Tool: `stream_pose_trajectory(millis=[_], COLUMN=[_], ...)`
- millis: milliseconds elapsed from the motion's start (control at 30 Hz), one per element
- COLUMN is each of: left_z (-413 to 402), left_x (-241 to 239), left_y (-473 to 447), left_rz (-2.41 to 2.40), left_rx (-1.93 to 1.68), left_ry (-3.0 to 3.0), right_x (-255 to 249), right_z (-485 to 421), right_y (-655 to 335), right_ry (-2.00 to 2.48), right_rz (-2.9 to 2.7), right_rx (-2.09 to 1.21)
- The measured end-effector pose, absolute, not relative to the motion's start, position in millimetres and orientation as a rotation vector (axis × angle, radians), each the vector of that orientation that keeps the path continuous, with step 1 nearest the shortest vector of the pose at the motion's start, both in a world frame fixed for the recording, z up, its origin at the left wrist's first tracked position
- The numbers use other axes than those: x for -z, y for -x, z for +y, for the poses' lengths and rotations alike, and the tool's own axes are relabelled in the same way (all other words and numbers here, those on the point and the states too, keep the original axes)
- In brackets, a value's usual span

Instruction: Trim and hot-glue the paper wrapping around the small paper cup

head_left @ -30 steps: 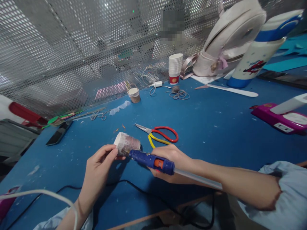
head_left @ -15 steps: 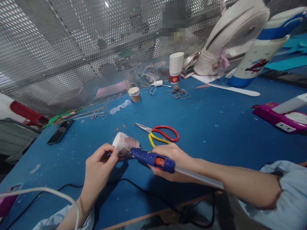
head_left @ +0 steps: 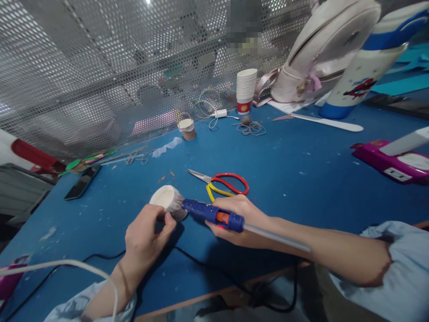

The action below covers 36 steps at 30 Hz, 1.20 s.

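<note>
At the table (head_left: pixel 268 161), hands (head_left: pixel 144 232) (head_left: pixel 253 217) hold cup (head_left: pixel 169 197) and glue gun (head_left: pixel 203 210) — axes slanting; nozzle (head_left: pixel 181 203) pointing left.

Location type: craft workspace. Identifying features: a blue bench (head_left: pixel 284 161) marked with pale spots; a glue gun (head_left: pixel 201 209) fitted with a translucent glue stick (head_left: pixel 276 237); scissors (head_left: pixel 210 180); a ball of twine (head_left: pixel 246 120); a stack of paper cups (head_left: pixel 246 89). A perforated metal screen (head_left: pixel 134 71) bounds the far side. Personal items present: backpack (head_left: pixel 321 53), drinking bottle (head_left: pixel 360 78). Whether the workspace belongs to a school or a workshop cannot be determined.
</note>
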<state>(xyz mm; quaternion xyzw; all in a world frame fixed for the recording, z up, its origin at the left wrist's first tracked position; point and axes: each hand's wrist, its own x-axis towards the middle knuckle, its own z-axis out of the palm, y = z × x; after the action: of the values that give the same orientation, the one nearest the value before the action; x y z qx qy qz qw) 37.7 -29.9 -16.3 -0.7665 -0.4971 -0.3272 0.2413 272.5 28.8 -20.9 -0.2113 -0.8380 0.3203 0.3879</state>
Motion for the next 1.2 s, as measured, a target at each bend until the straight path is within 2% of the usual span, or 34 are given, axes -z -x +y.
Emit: stream_pose_trajectory(millis=[333, 700, 1200], left_z=[-31.5, -33.7, -34.4], left_x=[28.0, 29.9, 21.3], left_y=[-26.1, -18.2, -5.2], left_rz=[-1.096, -0.951, -0.981], left_rx=[0.638, 0.660, 0.457], left_ry=[2.141, 2.256, 2.453], right_x=[13.3, 19.6, 18.2], right_z=[30.6, 36.1, 36.5], right_y=[-273.9, -273.5, -272.0], right_ry=[0.542, 0.503, 0.601], right_rz=[-2.034, -1.969, -2.011], right_rx=[-0.852, -0.859, -0.869])
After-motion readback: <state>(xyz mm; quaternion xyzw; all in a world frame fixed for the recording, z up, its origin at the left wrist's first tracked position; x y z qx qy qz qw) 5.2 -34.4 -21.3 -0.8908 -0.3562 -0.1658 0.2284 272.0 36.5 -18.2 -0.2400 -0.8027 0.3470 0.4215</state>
